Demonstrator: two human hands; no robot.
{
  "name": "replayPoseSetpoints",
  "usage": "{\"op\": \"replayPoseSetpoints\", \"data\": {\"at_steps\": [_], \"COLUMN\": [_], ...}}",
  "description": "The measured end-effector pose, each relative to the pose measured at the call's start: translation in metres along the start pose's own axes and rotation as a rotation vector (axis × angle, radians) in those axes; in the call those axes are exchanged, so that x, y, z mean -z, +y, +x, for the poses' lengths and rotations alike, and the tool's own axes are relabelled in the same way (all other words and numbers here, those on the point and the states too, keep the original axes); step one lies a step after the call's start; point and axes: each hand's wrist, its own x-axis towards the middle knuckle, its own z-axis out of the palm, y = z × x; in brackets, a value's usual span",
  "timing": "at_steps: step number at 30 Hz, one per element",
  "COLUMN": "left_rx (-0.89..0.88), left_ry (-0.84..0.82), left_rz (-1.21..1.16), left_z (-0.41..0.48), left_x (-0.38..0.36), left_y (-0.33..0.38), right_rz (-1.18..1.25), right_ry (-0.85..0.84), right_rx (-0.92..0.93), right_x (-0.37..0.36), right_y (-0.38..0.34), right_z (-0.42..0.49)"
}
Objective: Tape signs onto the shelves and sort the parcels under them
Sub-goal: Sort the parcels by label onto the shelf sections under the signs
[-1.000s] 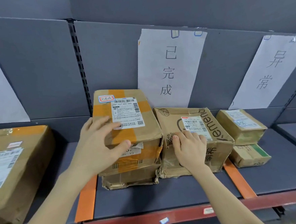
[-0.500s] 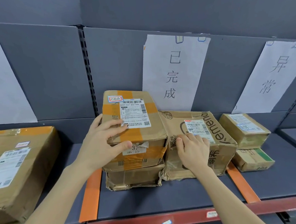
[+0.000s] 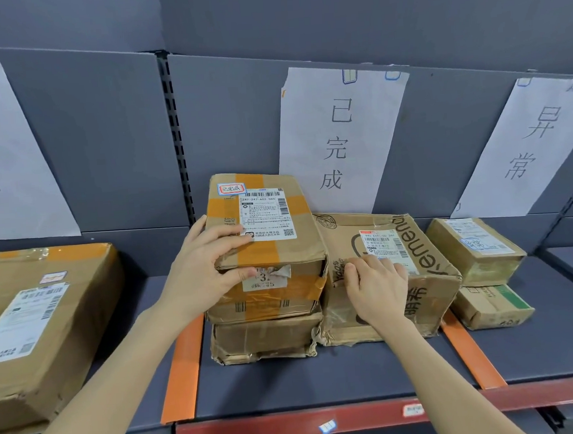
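Now left hand (image 3: 201, 273) grips the taped parcel (image 3: 270, 251) at its corner; right hand (image 3: 378, 288) rests fingertips (image 3: 361, 263) atop the printed parcel (image 3: 430, 261).

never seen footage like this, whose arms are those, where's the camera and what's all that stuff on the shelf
No machine here: these are a person's bare arms, filmed by one camera worn on their head, looking down at a grey shelf. Paper signs are taped to the back wall: the middle sign, the right sign, and a left sign partly out of frame. Cardboard parcels sit below them. The left hand grips a corner of the orange-taped box, which is stacked on a crumpled box. The right hand rests on the printed box beside it. A big parcel lies further left; two small stacked parcels sit further right.
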Motion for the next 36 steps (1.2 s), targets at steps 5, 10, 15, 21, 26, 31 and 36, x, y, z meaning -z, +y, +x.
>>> {"op": "replayPoseSetpoints", "data": {"at_steps": [5, 10, 15, 21, 26, 31, 36], "left_rx": [0.041, -0.168, -0.316, -0.529, -0.595, -0.625, -0.667], "left_ry": [-0.070, -0.079, 0.006, -0.092, -0.234, -0.306, -0.414], "left_rz": [0.046, 0.395, 0.394, 0.368, 0.363, 0.303, 0.248], "left_z": [-0.001, -0.003, 0.002, 0.012, 0.019, 0.021, 0.018], "left_x": [0.003, 0.006, -0.011, -0.065, -0.124, -0.188, -0.255], "left_y": [0.002, 0.014, 0.049, 0.092, 0.125, 0.163, 0.215], "right_rz": [0.015, 0.180, 0.352, 0.266, 0.148, 0.044, -0.071], "right_ry": [-0.157, -0.351, -0.285, -0.272, -0.296, -0.320, -0.424], "right_rx": [0.000, -0.019, -0.048, -0.130, -0.177, -0.305, -0.387], "right_x": [0.010, 0.027, 0.048, 0.060, 0.074, 0.100, 0.122], "right_y": [-0.001, 0.003, 0.016, 0.059, 0.119, 0.177, 0.248], "right_z": [0.000, 0.010, 0.005, -0.011, -0.034, -0.062, -0.088]}}
